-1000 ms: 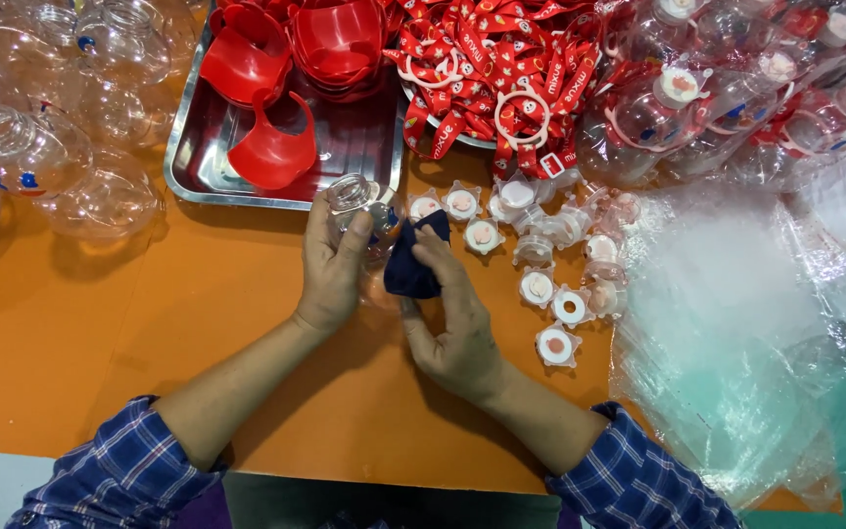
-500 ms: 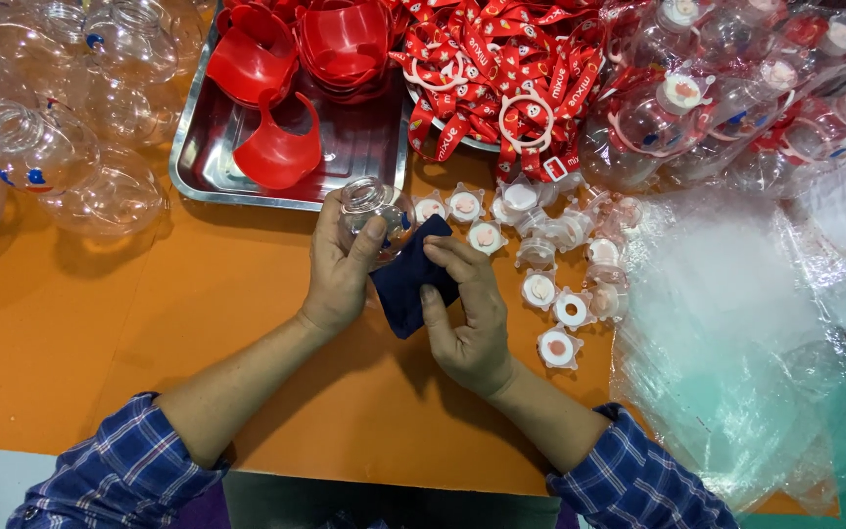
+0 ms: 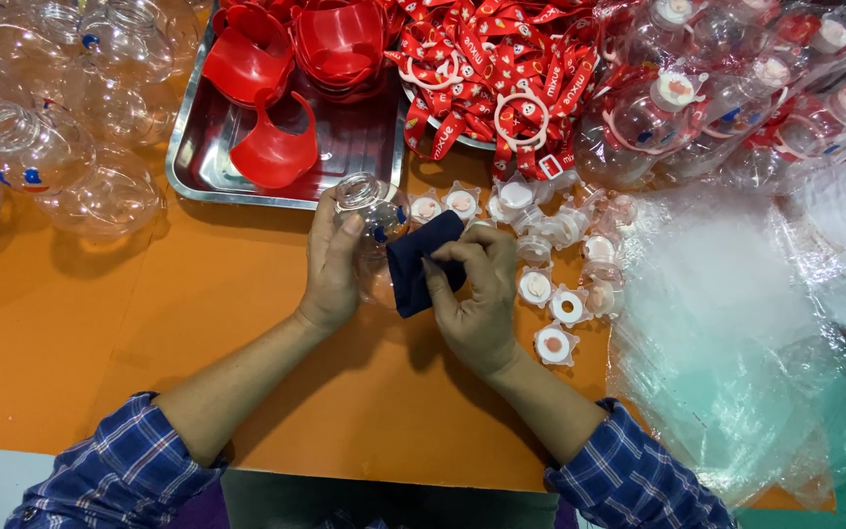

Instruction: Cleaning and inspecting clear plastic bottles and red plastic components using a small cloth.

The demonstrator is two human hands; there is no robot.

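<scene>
Just below the middle of the frame's top half, your left hand [image 3: 330,260] gripped a clear plastic bottle [image 3: 372,220], its open mouth pointing toward the metal tray [image 3: 198,167]. Your right hand [image 3: 477,294] pinched a dark blue cloth [image 3: 413,264] and pressed it against the bottle's side. White caps [image 3: 550,294] lay scattered just right of your hands on the orange table [image 3: 100,333], with red straps [image 3: 501,69] heaped above them.
</scene>
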